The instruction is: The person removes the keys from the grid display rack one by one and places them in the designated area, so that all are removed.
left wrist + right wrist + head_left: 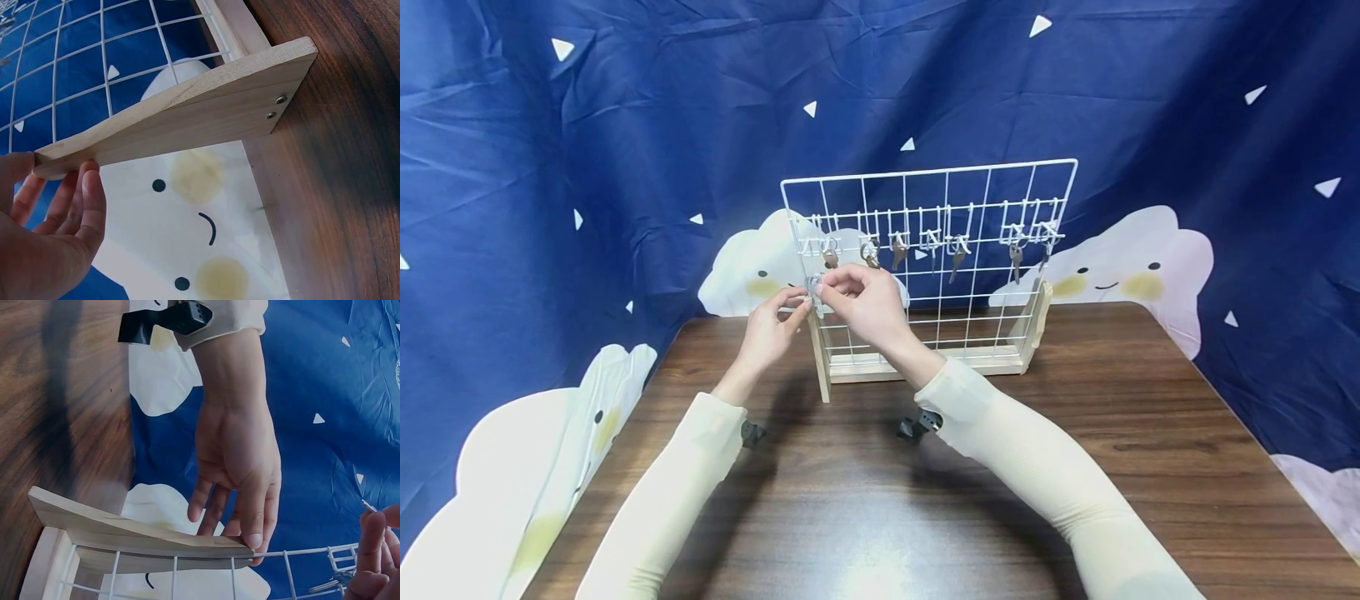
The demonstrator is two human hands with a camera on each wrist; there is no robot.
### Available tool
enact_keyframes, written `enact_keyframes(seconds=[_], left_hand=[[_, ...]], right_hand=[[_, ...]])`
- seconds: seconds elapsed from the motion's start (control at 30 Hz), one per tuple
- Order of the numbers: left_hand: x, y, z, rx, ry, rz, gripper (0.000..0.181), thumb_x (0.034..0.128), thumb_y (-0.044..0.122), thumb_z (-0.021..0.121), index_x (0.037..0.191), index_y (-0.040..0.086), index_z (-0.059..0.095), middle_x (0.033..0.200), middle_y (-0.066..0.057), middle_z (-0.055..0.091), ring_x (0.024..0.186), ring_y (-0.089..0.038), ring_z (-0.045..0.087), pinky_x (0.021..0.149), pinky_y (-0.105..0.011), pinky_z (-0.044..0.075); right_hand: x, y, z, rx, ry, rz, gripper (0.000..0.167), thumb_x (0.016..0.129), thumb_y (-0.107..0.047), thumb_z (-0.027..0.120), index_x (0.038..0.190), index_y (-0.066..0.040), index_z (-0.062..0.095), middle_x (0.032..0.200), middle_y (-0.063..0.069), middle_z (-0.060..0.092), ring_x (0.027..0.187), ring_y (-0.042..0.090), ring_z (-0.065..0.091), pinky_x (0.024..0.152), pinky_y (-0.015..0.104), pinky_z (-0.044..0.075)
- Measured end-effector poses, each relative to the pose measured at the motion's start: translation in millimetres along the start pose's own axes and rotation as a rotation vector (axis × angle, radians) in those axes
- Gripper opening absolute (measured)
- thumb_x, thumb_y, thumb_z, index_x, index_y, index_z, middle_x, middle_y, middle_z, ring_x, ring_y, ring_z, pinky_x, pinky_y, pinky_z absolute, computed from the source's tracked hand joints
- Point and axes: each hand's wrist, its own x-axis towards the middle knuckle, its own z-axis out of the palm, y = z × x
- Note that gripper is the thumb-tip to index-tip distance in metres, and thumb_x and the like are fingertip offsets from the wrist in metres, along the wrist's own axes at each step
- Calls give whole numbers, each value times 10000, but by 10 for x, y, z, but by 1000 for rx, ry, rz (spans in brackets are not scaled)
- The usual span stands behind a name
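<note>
My left hand (pixel 772 327) lightly pinches the wooden upright's (pixel 181 103) tip while my right hand (pixel 868 304) pinches a silvery piece (pixel 815 285) (likely a key) at the wire rack's (pixel 928 171) left end, toward the worktop's (pixel 1150 433) far edge, where a slackened grip could drop it.

The left arm (pixel 662 500) runs from the near left toward the far side, slanting right, covered almost to the wrist (pixel 737 382). The right arm (pixel 1037 467) comes from the near right, bent at the elbow, and slants left toward the far side. The left hand (pixel 766 332) grips between thumb and fingertips, its fingers bent. Just to its right, the right hand (pixel 871 307) pinches between thumb and forefinger, the back of the hand turned up.
</note>
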Motion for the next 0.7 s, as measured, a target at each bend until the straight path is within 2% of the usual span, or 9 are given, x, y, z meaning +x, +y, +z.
enact_keyframes(seconds=[0.07,0.17,0.3,0.47,0.7], left_hand=[[2,2,0,0,0,-1,358,984,279,642,1291,94,637,1162,-215,709,970,-392,735,752,-392,652],[2,5,2,1,2,-2,355,983,274,645,1291,98,639,1154,-212,711,955,-372,742,749,-387,653],[8,4,7,-12,3,0,349,981,261,648,1288,96,642,1150,-219,710,952,-378,741,762,-417,652],[13,1,5,-10,8,4,339,982,254,647,1285,102,645,1136,-219,713,952,-398,736,758,-416,650],[4,7,-2,-22,6,9,333,979,241,652,1277,91,649,1140,-228,713,968,-415,729,766,-400,651]], right_hand=[[-16,25,-11,0,-4,7,136,885,-170,741,960,-57,744,821,120,765,555,130,668,511,235,569],[-43,61,-26,-5,-13,13,123,885,-160,734,949,-55,742,796,120,760,519,162,655,465,206,500],[-91,102,-48,2,-26,34,115,877,-158,736,939,-60,739,782,118,757,526,195,656,471,205,503],[-152,169,-76,-41,-38,57,124,872,-192,748,942,-91,740,790,96,764,533,154,651,482,206,484],[-235,299,-86,-61,-69,97,142,861,-162,756,950,-53,736,804,128,769,583,297,695,476,198,499]])
